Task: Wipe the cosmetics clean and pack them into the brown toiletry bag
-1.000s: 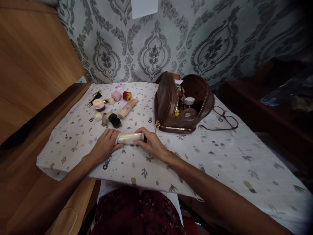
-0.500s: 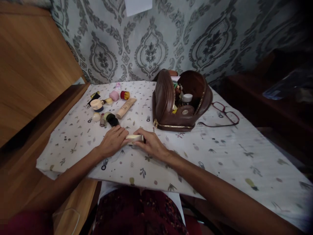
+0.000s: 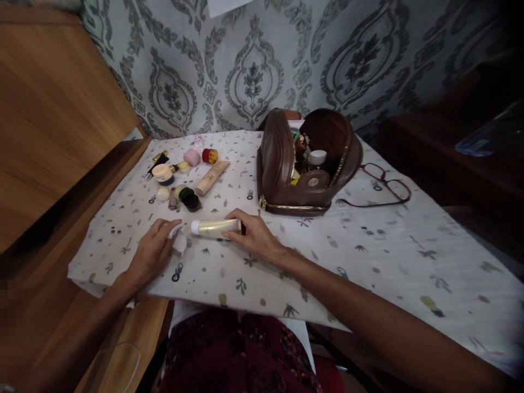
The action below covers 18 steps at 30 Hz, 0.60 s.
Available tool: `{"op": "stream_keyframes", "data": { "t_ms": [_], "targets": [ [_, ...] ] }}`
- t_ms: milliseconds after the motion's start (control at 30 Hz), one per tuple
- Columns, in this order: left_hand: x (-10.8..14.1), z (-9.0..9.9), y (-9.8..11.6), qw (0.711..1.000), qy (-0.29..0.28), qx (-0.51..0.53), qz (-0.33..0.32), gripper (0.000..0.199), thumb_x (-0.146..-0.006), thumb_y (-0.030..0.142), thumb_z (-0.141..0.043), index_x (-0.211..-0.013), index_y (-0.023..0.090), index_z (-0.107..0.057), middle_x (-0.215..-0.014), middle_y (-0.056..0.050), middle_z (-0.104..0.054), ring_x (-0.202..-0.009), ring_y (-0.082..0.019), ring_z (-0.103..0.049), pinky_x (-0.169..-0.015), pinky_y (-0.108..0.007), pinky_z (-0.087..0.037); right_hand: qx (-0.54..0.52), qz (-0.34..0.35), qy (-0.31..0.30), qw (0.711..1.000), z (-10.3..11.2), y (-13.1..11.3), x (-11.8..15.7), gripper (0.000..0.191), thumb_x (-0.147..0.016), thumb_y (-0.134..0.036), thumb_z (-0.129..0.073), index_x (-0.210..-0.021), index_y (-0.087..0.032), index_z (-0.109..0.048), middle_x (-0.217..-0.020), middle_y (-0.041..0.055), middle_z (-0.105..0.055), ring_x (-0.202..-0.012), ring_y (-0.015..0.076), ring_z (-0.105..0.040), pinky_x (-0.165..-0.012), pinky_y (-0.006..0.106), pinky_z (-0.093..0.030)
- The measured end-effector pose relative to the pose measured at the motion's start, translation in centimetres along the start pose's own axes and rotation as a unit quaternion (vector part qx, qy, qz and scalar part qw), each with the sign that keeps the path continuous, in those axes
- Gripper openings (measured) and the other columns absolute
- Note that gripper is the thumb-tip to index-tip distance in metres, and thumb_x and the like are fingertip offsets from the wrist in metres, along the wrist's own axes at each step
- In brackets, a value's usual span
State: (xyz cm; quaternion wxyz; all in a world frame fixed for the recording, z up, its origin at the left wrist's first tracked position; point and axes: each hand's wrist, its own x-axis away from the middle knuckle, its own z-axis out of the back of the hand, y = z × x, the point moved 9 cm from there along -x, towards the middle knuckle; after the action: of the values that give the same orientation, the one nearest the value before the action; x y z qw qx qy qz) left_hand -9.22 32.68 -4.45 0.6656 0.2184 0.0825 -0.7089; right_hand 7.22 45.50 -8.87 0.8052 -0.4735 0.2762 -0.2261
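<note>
My right hand [image 3: 256,234] grips the crimped end of a pale gold cream tube [image 3: 216,227], its white cap pointing left. My left hand [image 3: 152,248] pinches a crumpled white tissue [image 3: 179,240] a short way left of the cap, apart from the tube. Just beyond the tube lie a beige tube [image 3: 213,177] and a dark green round compact-like piece [image 3: 190,200]. To the right of my right hand stands an open brown cosmetic bag [image 3: 282,188] with a white-capped bottle [image 3: 316,158] and other items inside.
At the table's back left sit a cream-lidded jar [image 3: 162,173], a pink pot [image 3: 191,158], a red and gold jar [image 3: 210,156] and several small items. Red-framed eyeglasses [image 3: 382,183] lie right of the bag. A wooden cabinet [image 3: 61,93] borders the left; a patterned curtain [image 3: 254,71] hangs behind.
My left hand has come away from the tube, moving left and nearer to me with the tissue. The tube's white cap and body now show. My right hand stays on the tube's end.
</note>
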Motion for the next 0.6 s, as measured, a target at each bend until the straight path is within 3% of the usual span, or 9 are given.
{"op": "stream_keyframes", "data": {
  "t_ms": [100, 200, 333, 500, 600],
  "targets": [
    [-1.8, 0.0, 1.4, 0.999, 0.021, 0.014, -0.03, 0.033, -0.102, 0.028, -0.039, -0.13, 0.02, -0.053, -0.115, -0.01, -0.063, -0.106, -0.023, -0.061, -0.092, -0.037, -0.051, 0.005, 0.025, -0.002, 1.0, -0.1, -0.5, 0.1, 0.013, -0.084, -0.021, -0.066, -0.095, -0.019, -0.059, -0.074, -0.0031, -0.055, -0.064, 0.0118, -0.048, -0.062, 0.024, -0.037],
    [-3.2, -2.8, 3.6, 0.991, -0.055, -0.001, -0.123, 0.039, -0.101, 0.038, -0.043, -0.133, 0.018, -0.051, -0.125, -0.014, -0.063, -0.116, -0.028, -0.058, -0.097, -0.044, -0.048, 0.013, 0.057, -0.004, 0.998, -0.1, -1.1, 0.3, 0.012, -0.084, -0.021, -0.065, -0.095, -0.02, -0.06, -0.08, -0.0012, -0.06, -0.07, 0.0134, -0.052, -0.066, 0.025, -0.04],
    [-4.1, -5.3, 4.4, 0.979, -0.107, -0.021, -0.173, 0.06, -0.09, 0.059, -0.057, -0.129, 0.014, -0.051, -0.117, -0.017, -0.065, -0.107, -0.031, -0.061, -0.092, -0.046, -0.047, 0.013, 0.072, -0.001, 0.997, 0.0, -1.3, 0.4, 0.014, -0.084, -0.021, -0.066, -0.097, -0.019, -0.061, -0.084, 0.0, -0.064, -0.072, 0.0142, -0.054, -0.069, 0.025, -0.042],
    [-5.0, -5.7, 6.1, 0.973, -0.093, -0.028, -0.208, 0.05, -0.091, 0.063, -0.05, -0.1, 0.014, -0.057, -0.089, -0.011, -0.064, -0.084, -0.027, -0.061, -0.076, -0.039, -0.048, -0.028, 0.1, 0.005, 0.995, 0.0, -1.8, 0.7, 0.021, -0.084, -0.022, -0.065, -0.104, -0.019, -0.061, -0.095, 0.002, -0.067, -0.083, 0.0162, -0.059, -0.077, 0.027, -0.044],
    [-6.0, -6.1, 7.1, 0.977, -0.089, -0.004, -0.191, 0.045, -0.091, 0.06, -0.053, -0.099, 0.016, -0.056, -0.089, -0.009, -0.064, -0.082, -0.025, -0.062, -0.074, -0.036, -0.047, -0.072, 0.057, 0.019, 0.996, 0.1, -0.9, 0.6, 0.027, -0.082, -0.027, -0.067, -0.106, -0.02, -0.056, -0.088, -0.0005, -0.065, -0.077, 0.0154, -0.058, -0.072, 0.027, -0.043]
  ]
}}
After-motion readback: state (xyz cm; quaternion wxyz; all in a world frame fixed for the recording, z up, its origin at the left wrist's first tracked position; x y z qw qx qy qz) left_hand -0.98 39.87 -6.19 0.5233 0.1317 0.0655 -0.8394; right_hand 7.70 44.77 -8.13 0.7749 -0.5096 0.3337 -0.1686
